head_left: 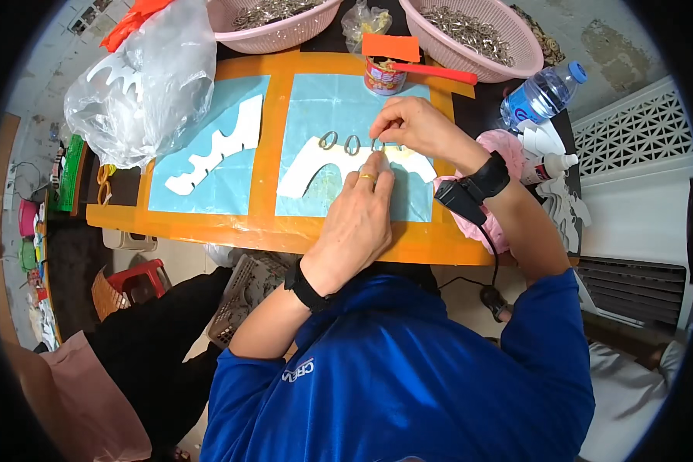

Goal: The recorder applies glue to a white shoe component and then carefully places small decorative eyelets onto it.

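Note:
In front of me a white arched cut-out piece (pixel 304 170) lies on a blue sheet (pixel 300 104). Two oval metal rings, a left one (pixel 328 140) and a second one (pixel 352 145), sit along its upper edge. My right hand (pixel 423 129) pinches another metal ring (pixel 376 144) at that edge, between thumb and fingers. Beside that ring, the outstretched fingertips of my left hand (pixel 356 219) press on the white piece. A further ring is partly hidden under the right hand. At left, another white cut-out piece (pixel 215 150) lies on its own blue sheet (pixel 165 200).
Two pink baskets, left (pixel 281 38) and right (pixel 527 54), hold many metal rings. Between them stands a tin (pixel 383 79) with a red-handled spreader (pixel 439 73) across it. A plastic bag (pixel 150 92), water bottle (pixel 537 96) and small white bottle (pixel 548 168) flank the work area.

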